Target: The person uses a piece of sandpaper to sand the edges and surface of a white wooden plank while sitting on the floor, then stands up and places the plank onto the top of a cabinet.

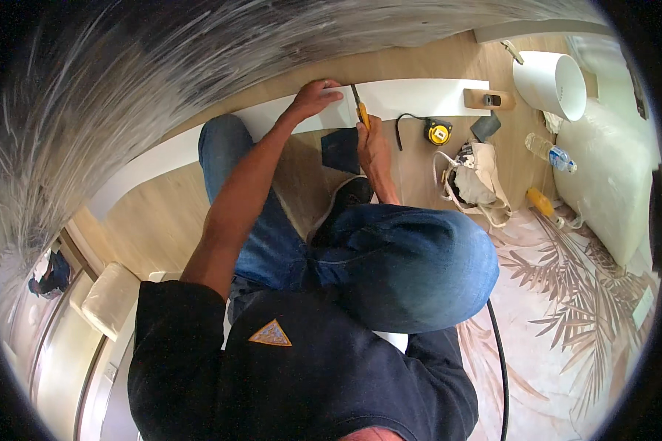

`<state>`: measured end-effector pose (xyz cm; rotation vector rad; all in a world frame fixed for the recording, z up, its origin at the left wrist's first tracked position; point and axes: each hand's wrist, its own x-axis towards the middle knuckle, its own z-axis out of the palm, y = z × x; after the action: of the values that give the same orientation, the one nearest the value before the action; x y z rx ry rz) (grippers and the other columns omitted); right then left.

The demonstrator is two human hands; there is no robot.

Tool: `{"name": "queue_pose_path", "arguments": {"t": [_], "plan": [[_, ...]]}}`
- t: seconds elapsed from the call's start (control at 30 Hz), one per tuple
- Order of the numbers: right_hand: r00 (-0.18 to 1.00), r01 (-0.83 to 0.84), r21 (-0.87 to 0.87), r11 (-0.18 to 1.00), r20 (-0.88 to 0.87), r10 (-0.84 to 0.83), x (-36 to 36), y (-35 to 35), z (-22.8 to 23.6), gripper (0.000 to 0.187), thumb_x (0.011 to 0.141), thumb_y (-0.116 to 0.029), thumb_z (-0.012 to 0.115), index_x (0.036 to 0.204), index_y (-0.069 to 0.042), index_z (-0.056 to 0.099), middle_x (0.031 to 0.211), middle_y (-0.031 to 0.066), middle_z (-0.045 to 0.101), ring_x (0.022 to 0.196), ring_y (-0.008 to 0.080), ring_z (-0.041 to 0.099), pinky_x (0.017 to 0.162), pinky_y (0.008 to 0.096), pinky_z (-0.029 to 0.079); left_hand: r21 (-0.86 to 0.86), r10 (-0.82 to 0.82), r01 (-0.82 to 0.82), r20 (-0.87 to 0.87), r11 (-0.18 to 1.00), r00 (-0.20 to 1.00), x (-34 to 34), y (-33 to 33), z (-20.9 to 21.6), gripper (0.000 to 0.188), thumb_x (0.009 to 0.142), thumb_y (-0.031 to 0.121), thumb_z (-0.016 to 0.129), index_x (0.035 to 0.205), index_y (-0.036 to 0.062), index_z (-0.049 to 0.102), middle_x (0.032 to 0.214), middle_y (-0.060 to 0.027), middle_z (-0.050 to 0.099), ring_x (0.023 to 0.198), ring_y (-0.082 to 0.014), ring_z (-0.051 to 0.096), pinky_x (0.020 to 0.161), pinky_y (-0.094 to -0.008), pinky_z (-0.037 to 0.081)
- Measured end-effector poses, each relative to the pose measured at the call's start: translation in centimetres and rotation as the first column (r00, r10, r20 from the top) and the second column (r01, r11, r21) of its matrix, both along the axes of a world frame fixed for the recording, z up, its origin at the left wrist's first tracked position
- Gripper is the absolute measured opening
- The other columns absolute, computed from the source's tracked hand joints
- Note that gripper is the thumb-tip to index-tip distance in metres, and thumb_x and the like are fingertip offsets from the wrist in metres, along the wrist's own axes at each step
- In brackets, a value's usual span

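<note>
A long white strip of board (419, 97) lies across the wood-look floor before me, with a thin line across it near my hands. My right hand (376, 154) is closed around the yellow handle of a utility knife (363, 115). Its dark blade points away from me and lies over the board, beside that line. Left of the knife, my left hand (316, 99) rests on the board with thumb and forefinger apart, the forefinger near the far edge. A dark sheet, perhaps sandpaper (341, 150), lies on the floor below the knife.
A yellow tape measure (438, 132) and a wooden block (489, 99) sit to the right. Beyond them are a white bucket (548, 84), a cloth bag (478, 176), a clear bottle (550, 153) and a yellow bottle (541, 202). A black cable (499, 367) runs beside my knee.
</note>
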<state>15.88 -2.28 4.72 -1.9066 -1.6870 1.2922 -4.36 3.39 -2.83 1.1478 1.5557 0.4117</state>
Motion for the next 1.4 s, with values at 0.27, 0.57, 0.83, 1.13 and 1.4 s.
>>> {"name": "queue_pose_path", "arguments": {"t": [0.27,0.57,0.83,1.13,1.4], "plan": [[1.0,0.005,0.011,1.0,-0.002,-0.005,-0.8,-0.2,0.2,0.031,0.101,-0.026,0.048,0.122,-0.003,0.05,0.095,0.0303,0.063,0.089,0.0488,0.061,0.074,0.0513,0.047,0.015,-0.012,0.012,0.011,1.0,1.0,0.0,0.3,0.4,0.039,0.086,0.036,0.071,0.113,0.0085,0.066,0.105,-0.0078,0.069,0.097,-0.0209,0.064,0.088,-0.0366,0.048],[0.998,-0.055,0.077,0.996,-0.038,0.058,2.2,-4.2,-0.3,0.03,0.101,-0.025,0.049,0.123,-0.005,0.051,0.088,0.028,0.063,0.082,0.0477,0.061,0.068,0.049,0.047,0.084,-0.05,0.054,-0.051,0.995,0.997,-0.3,-0.1,-0.6,0.036,0.087,0.036,0.07,0.109,0.0084,0.067,0.102,-0.0089,0.069,0.095,-0.0214,0.065,0.087,-0.0369,0.049],[0.999,-0.049,-0.074,0.996,-0.004,0.049,1.5,-3.5,1.2,0.027,0.1,-0.024,0.051,0.121,-0.007,0.051,0.093,0.0285,0.065,0.088,0.0492,0.062,0.071,0.054,0.047,0.025,-0.035,0.036,-0.035,0.999,0.999,0.3,0.4,0.6,0.043,0.083,0.045,0.072,0.106,0.0093,0.069,0.099,-0.0086,0.071,0.093,-0.0216,0.066,0.085,-0.0366,0.05],[0.992,-0.074,-0.057,0.996,0.101,0.079,1.4,-3.8,0.7,0.026,0.098,-0.023,0.052,0.121,-0.01,0.05,0.089,0.0261,0.066,0.083,0.0473,0.063,0.068,0.0542,0.048,-0.036,-0.072,0.07,-0.057,0.997,0.996,0.5,0.8,1.3,0.041,0.084,0.045,0.07,0.106,0.0101,0.07,0.1,-0.0079,0.07,0.095,-0.0203,0.065,0.087,-0.036,0.049],[0.963,-0.196,0.001,0.981,0.191,0.192,1.1,-4.2,-0.9,0.027,0.098,-0.019,0.051,0.122,-0.008,0.045,0.084,0.0283,0.065,0.078,0.05,0.061,0.064,0.0558,0.046,-0.005,-0.045,0.046,0.047,0.999,0.998,0.1,0.1,-0.1,0.04,0.087,0.043,0.069,0.108,0.0085,0.068,0.101,-0.0076,0.07,0.098,-0.0205,0.063,0.089,-0.0352,0.047]]}}
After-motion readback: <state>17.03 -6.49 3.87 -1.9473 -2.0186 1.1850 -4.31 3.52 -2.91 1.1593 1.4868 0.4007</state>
